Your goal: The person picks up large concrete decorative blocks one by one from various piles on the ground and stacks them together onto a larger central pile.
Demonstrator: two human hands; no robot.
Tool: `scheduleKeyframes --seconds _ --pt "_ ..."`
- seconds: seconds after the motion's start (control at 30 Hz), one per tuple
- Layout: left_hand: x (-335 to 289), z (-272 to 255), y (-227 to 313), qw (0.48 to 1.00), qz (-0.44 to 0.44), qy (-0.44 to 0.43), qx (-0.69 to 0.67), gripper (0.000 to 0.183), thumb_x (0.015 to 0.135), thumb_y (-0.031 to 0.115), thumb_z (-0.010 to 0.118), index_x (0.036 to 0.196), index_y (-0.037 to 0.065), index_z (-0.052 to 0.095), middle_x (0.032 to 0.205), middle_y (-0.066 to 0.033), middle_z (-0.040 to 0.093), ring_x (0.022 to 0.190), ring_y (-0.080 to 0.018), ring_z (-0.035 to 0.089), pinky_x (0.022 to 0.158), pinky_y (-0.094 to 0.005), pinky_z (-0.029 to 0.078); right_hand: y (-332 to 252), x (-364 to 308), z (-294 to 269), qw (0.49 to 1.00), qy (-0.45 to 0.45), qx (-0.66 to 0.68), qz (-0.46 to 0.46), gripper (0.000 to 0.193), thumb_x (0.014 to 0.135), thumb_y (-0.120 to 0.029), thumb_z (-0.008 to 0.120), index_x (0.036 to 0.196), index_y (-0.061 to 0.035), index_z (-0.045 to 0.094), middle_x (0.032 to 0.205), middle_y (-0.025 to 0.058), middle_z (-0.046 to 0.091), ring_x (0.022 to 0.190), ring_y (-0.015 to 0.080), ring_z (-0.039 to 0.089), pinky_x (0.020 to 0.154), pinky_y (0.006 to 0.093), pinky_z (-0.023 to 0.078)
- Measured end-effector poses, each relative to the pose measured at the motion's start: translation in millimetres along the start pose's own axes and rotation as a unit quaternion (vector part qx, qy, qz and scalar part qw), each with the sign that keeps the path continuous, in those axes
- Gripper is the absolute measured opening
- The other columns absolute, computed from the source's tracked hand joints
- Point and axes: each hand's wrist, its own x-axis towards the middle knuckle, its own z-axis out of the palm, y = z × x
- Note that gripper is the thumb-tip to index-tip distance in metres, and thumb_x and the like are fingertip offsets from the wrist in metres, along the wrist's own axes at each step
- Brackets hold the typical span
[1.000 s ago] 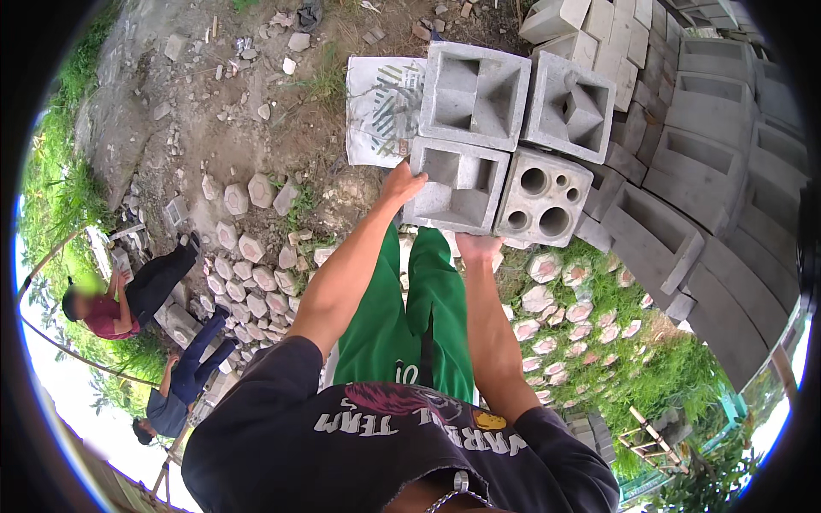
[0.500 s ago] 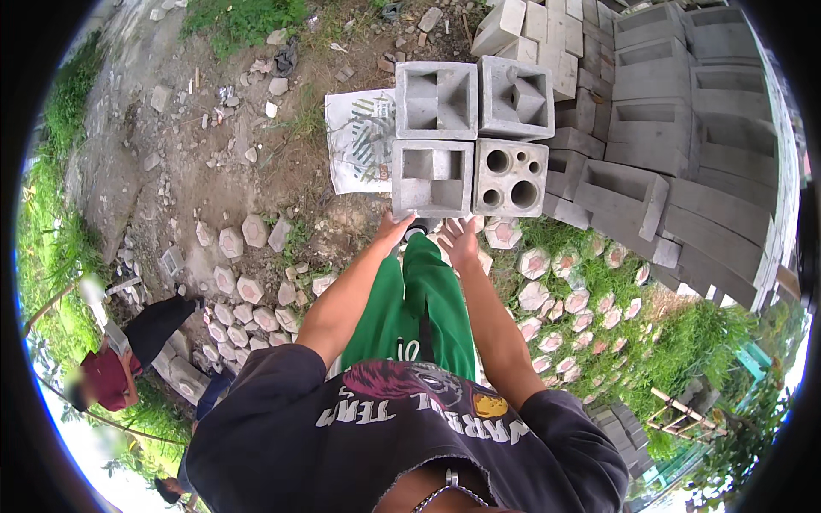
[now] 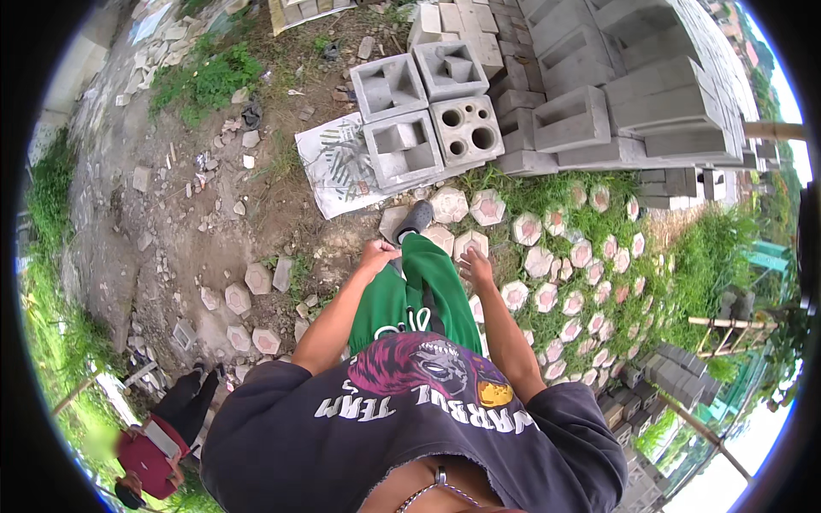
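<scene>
My left hand (image 3: 379,256) hangs beside the green trousers (image 3: 419,282), its fingers loosely bent and nothing visible in them. On the other side of the trousers, my right hand (image 3: 475,264) has its fingers apart and is empty. Both hands are clear of the concrete blocks. Ahead, four-square, stand a block with round holes (image 3: 488,157), a hollow block with inner ledges (image 3: 381,172) to its left, and behind them two more hollow blocks, one at left (image 3: 369,78) and one at right (image 3: 473,79). A printed white sack (image 3: 324,181) lies beside and partly under them.
Stacked grey blocks (image 3: 637,120) rise at the right. Hexagonal pavers (image 3: 487,206) cover the ground around my dark shoe (image 3: 416,220), with grass between them. Rubble and bare dirt (image 3: 197,256) spread leftward. A person in a maroon top (image 3: 147,462) is at lower left.
My hands have drawn back from the near edge of the blocks, and the blocks now sit farther ahead. My view has turned, with more of the right side showing.
</scene>
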Motion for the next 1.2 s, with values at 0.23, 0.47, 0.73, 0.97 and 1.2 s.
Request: scheduleKeyframes --seconds 0.23,0.47,0.73,0.97,1.2 --pt "-27.2 22.9 -3.9 0.998 0.017 0.014 0.054 0.032 0.076 0.032 0.075 0.078 0.003 0.062 0.071 -0.0033 0.064 0.059 -0.0096 0.054 0.051 -0.0236 0.040 81.4 -68.2 -38.6 0.988 0.057 0.088 -0.113 0.055 0.094 -0.037 0.052 0.138 -0.0066 0.040 0.119 0.0132 0.060 0.106 0.0250 0.059 0.091 0.0446 0.045" --pt "26.2 55.5 40.0 0.999 -0.034 0.031 0.028 0.076 0.086 0.026 0.060 0.145 0.009 0.016 0.104 -0.0083 0.064 0.089 -0.0202 0.063 0.075 -0.0379 0.048 119.1 -99.9 -112.4 0.957 0.189 0.208 -0.070 0.054 0.093 -0.037 0.053 0.137 -0.0094 0.041 0.122 0.0119 0.059 0.108 0.0268 0.057 0.087 0.0449 0.046" --pt "51.6 184.5 22.8 0.989 -0.141 0.044 -0.027 0.039 0.093 0.035 0.051 0.124 0.011 0.048 0.114 -0.0051 0.061 0.095 -0.0224 0.062 0.085 -0.0419 0.045 168.6 -92.1 -234.2 0.956 0.173 0.235 -0.012 0.060 0.088 -0.041 0.059 0.136 -0.0084 0.042 0.114 0.0098 0.062 0.097 0.0242 0.061 0.075 0.0420 0.049" --pt "4.1 434.0 34.6 0.960 0.007 -0.154 0.232 0.036 0.090 0.031 0.057 0.112 0.003 0.057 0.103 -0.0077 0.064 0.092 -0.0178 0.061 0.076 -0.0315 0.049 185.3 -111.1 -389.7 0.914 0.253 0.310 -0.068 0.052 0.092 -0.039 0.054 0.132 -0.0067 0.046 0.115 0.0089 0.062 0.101 0.0221 0.060 0.081 0.0398 0.049" --pt "-31.1 666.7 61.5 0.838 0.169 -0.361 0.372 0.035 0.090 0.030 0.059 0.108 0.000 0.059 0.099 -0.0096 0.065 0.083 -0.0157 0.062 0.071 -0.0275 0.049 211.0 -124.9 -486.1 0.821 0.318 0.470 -0.056 0.050 0.092 -0.039 0.053 0.131 -0.0076 0.047 0.116 0.0100 0.062 0.103 0.0228 0.060 0.083 0.0410 0.048"
